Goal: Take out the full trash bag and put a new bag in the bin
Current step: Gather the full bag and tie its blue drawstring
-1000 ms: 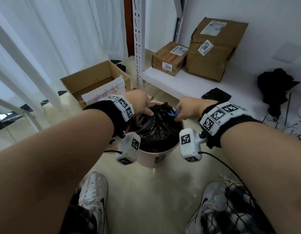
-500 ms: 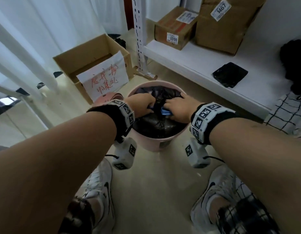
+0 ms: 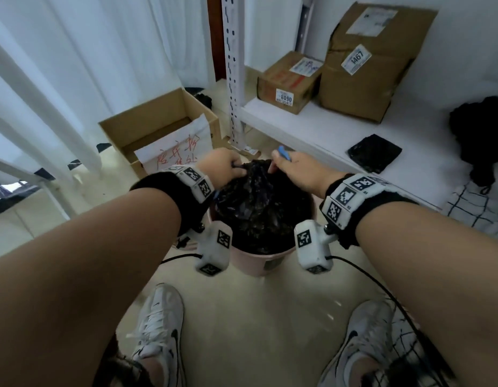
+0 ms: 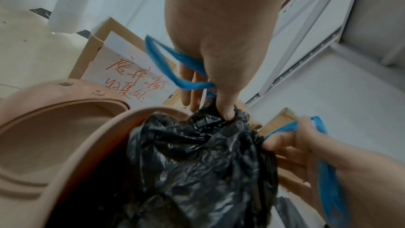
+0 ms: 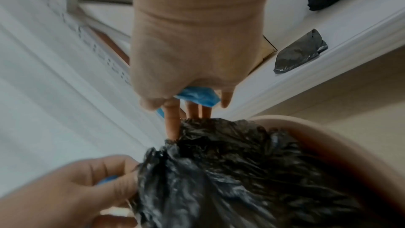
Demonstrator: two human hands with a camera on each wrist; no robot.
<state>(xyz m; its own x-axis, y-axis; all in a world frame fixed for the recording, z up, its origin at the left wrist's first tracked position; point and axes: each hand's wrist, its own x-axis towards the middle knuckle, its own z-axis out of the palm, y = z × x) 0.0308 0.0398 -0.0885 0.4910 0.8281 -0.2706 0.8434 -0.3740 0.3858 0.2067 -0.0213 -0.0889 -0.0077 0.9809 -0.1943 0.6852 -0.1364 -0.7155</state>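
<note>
Shelf: a white metal rack shelf (image 3: 320,129) stands beside the bin, carrying two brown cardboard boxes (image 3: 362,62) and a folded black plastic bag (image 3: 374,153).
Floor box: an open brown cardboard box (image 3: 158,127) with a white sheet of red handwriting stands on the floor beyond the bin.
Bin: a round pink plastic bin (image 3: 259,262) stands on the floor between the person's feet.
Trash bag: a crinkled black plastic trash bag (image 3: 259,208) sits in the bin, its mouth gathered upward.
Left hand: left hand (image 4: 219,55), fingers clamped on the bag's gathered top, a blue plastic drawstring (image 4: 173,65) looped across it.
Right hand: right hand (image 5: 192,61), fingers closed on blue drawstring, index fingertip touching the bag.
</note>
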